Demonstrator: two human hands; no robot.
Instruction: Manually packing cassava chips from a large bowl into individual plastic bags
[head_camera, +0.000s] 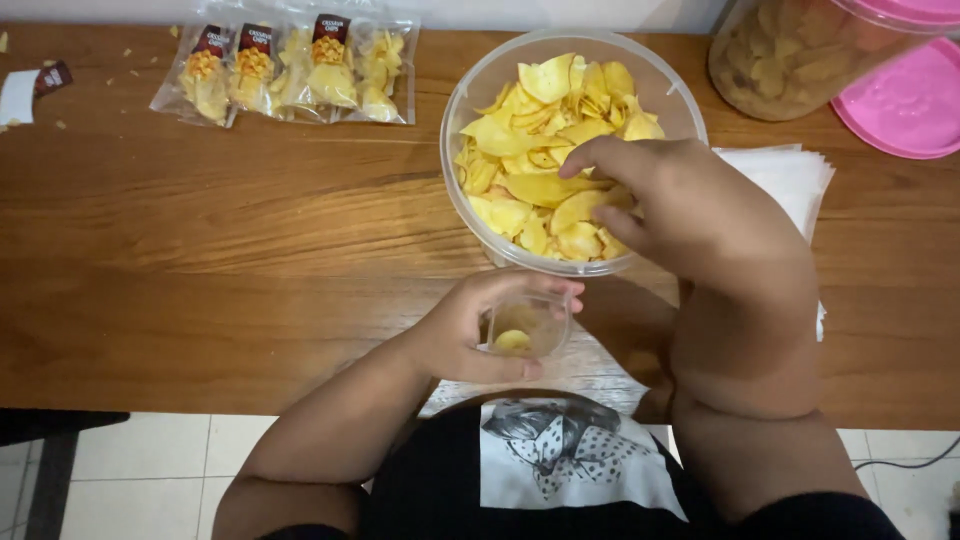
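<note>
Left hand (470, 335): lower centre of the frame, grip curled around a small clear bag (527, 325), held open at its mouth, thumb below and fingers above.
Small clear bag: just under the big tub, at the near edge of the table; one yellow chip (513, 341) lies inside it.
Right hand (680, 205): centre right of the frame, reaching into the tub; grip loosely closed, fingertips down among the chips (whether a chip is pinched cannot be told).
Round clear tub (470, 95): upper centre of the frame, standing on the table, piled with yellow chips (535, 135).
Table (200, 260): brown wood grain, spanning the frame; a few crumbs in the upper left.
Filled packets (290, 70): upper left of the frame, a row of sealed clear bags of chips with dark labels, lying side by side and overlapping.
Stack of clear empty bags (795, 175): right of the tub, partly under the right forearm.
Large jar (790, 55): upper right corner, clear, holding chips, pink lidded.
Pink lid (905, 110): flat on the table beside the jar.
Floor (150, 470): pale tiles, lower left.
</note>
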